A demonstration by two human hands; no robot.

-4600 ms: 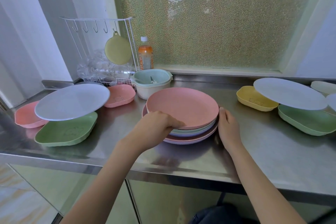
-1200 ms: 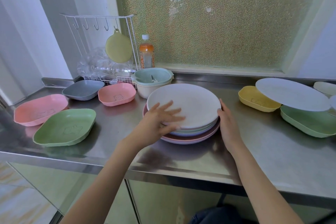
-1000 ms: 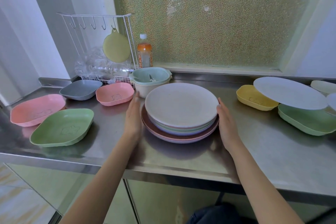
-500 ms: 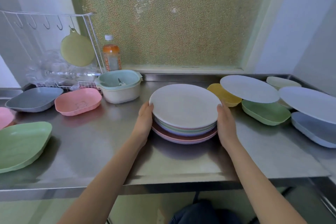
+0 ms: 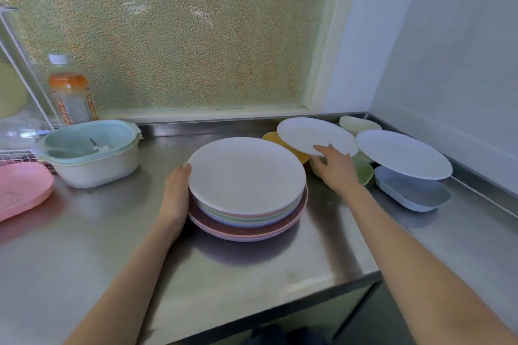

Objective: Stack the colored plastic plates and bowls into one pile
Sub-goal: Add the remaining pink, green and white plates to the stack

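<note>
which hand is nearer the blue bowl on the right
Right. The right hand reaches toward the white plate just left of the blue bowl; the left hand rests against the stack's far side.

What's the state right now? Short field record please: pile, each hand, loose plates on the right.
pile: round plates stacked mid-counter, white one on top
left hand: flat against the pile's left edge
right hand: reaching to the near rim of a white plate, grip unclear
that plate's support: rests on a yellow dish and a green dish
other loose plate: white plate over a blue dish
</note>
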